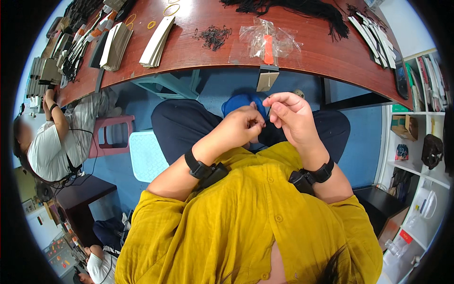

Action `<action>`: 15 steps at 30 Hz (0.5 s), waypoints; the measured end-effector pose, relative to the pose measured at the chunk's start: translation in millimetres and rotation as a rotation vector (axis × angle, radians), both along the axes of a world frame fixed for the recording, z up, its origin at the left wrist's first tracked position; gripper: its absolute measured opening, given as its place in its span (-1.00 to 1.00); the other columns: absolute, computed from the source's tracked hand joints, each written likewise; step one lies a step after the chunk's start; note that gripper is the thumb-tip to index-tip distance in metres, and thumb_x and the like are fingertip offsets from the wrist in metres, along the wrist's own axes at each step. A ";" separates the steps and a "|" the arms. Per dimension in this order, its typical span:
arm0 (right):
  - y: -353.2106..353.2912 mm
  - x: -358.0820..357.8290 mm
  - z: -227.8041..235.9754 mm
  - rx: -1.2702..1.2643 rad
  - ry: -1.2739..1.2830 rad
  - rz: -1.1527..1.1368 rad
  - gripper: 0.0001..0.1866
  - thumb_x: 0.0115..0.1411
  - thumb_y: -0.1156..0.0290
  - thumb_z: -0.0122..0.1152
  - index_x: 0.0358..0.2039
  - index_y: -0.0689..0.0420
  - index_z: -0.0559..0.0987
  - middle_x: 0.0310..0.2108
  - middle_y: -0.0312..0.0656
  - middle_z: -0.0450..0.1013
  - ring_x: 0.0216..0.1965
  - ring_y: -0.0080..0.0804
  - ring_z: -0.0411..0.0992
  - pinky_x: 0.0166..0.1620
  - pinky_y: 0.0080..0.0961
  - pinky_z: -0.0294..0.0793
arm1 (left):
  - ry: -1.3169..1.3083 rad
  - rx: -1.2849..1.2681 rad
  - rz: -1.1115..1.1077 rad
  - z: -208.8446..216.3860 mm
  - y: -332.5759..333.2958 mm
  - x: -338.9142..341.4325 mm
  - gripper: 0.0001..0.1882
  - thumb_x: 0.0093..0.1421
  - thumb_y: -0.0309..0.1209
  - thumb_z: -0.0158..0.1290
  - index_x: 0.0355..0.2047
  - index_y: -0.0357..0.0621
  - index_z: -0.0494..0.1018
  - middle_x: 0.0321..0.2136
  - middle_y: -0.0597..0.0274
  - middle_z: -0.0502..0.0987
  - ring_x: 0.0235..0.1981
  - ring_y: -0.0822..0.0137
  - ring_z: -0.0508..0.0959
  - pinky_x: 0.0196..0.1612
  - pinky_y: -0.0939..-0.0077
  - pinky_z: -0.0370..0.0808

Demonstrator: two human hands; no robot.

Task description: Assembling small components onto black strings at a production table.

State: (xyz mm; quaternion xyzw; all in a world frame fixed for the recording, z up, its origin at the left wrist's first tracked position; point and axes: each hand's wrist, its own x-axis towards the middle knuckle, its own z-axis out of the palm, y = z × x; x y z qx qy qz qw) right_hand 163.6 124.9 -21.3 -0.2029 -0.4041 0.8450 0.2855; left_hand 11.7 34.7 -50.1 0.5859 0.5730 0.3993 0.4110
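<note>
Above my lap, just short of the table's front edge, my left hand (243, 124) has its fingers curled in, thumb against the forefinger. Whatever it pinches, if anything, is too small to tell. Close beside it my right hand (292, 116) is raised, with thumb and fingertips drawn together. A thin dark line shows by its fingertips, but I cannot make out what it is. Beyond the hands, an orange-handled tool (268, 49) lies on crumpled clear plastic (288, 41). Directly below it, a flat beige piece (267, 81) hangs at the table edge.
On the reddish table (198, 59) are a pile of small black pieces (215, 37), white card stacks (158, 42), black cords (302, 10) and white strips (376, 40). A co-worker (56, 146) sits left near a pink stool (111, 137). White shelves (416, 163) stand right.
</note>
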 end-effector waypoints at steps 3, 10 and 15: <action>-0.3 -3.0 -2.0 0.075 -0.005 -0.056 -0.86 0.14 0.49 0.11 -0.30 0.27 0.49 -0.35 -0.18 0.48 -0.49 -0.64 0.40 -0.48 -0.75 0.39 | 0.021 -0.003 0.000 1.0 0.8 6.3 -0.97 0.00 -0.56 0.03 -0.49 -0.26 0.43 -0.51 0.12 0.45 -0.53 0.25 0.49 -0.26 0.51 0.42; 6.0 -13.8 -3.6 0.102 -0.005 -0.145 -0.87 0.15 0.50 0.10 -0.30 0.26 0.50 -0.36 -0.18 0.49 -0.43 -0.59 0.44 -0.38 -0.73 0.44 | -0.058 -0.012 0.045 -2.5 6.9 2.3 -0.97 0.02 -0.56 0.01 -0.49 -0.27 0.43 -0.52 0.10 0.45 -0.50 0.14 0.48 -0.26 0.41 0.42; 6.7 -12.9 -15.9 -0.065 -0.033 -0.204 -0.82 0.15 0.55 0.07 -0.21 0.26 0.44 -0.37 -0.20 0.47 -0.42 -0.59 0.43 -0.33 -0.74 0.43 | 0.311 0.128 0.172 12.7 10.6 -3.0 -0.66 0.00 -0.56 0.05 -0.16 -0.23 0.37 -0.37 0.14 0.39 -0.38 0.31 0.43 -0.31 0.53 0.40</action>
